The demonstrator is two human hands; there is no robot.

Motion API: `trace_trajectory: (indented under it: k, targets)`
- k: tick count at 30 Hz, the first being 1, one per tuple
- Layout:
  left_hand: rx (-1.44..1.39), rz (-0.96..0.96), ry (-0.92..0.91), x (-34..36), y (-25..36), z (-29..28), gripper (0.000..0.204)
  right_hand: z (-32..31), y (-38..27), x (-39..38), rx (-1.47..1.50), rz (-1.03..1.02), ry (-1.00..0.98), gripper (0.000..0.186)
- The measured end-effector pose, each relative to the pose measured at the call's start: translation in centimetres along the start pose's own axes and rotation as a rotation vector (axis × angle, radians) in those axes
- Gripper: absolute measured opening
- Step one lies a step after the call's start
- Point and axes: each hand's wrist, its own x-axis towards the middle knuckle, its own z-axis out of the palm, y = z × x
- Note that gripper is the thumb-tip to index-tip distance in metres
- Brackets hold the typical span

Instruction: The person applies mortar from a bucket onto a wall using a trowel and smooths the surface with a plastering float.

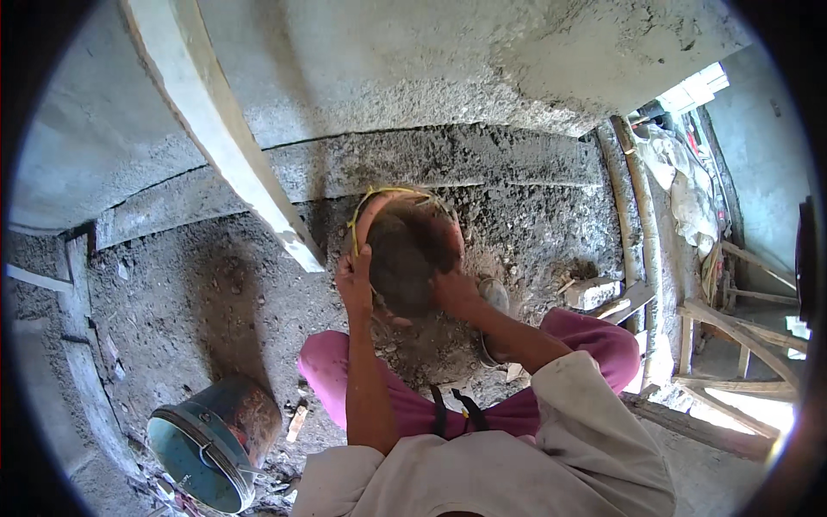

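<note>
So it's a rough, half-finished-looking space: grey plastered wall point(388, 77) beyond the grip and gritty, crumbly floor point(159, 297) all around. Well left of the hands, and closer to the body, there's a dark bucket point(245, 414) with a blue-green inside. Past the left hand, a pale plank point(220, 129) slants down toward it, and a small wood scrap point(296, 424) lies nearer the body. The left hand point(353, 271) is clamped on the left rim of a reddish basin point(372, 217) with yellow edging, sitting between both hands with grey stuff point(401, 267) inside. Right hand point(455, 293) reaches in at the right side; can't tell if its fingers are closed on anything. Just right of that is a pale container point(494, 295), partly behind the forearm, then a whitish block point(593, 294) and upright poles point(633, 215) further right.
</note>
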Motion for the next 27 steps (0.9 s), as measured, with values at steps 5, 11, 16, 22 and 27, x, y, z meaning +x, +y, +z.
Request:
trace_trajectory:
  k: [5,11,16,22,27]
  targets:
    - [-0.144,-0.064,0.063,-0.2,-0.4,-0.4,0.041,1.6,1.3,0.5,0.853,0.222,-0.402,0.044]
    - [-0.176,-0.036,0.046,0.3,-0.6,-0.5,0.037,2.0,1.7,0.6,0.457,-0.085,-0.358,0.036]
    - [-0.153,-0.017,0.081,-0.1,-0.3,0.0,0.041,2.0,0.8,0.6,0.572,-0.048,-0.289,0.036]
    - [-0.107,-0.076,0.077,-0.1,-0.7,-0.5,0.04,1.4,0.4,1.2,0.479,-0.19,-0.186,0.035]
    - [-0.198,-0.014,0.068,0.0,-0.9,-0.6,0.039,1.6,0.9,1.6,-0.05,-0.302,-0.402,0.039]
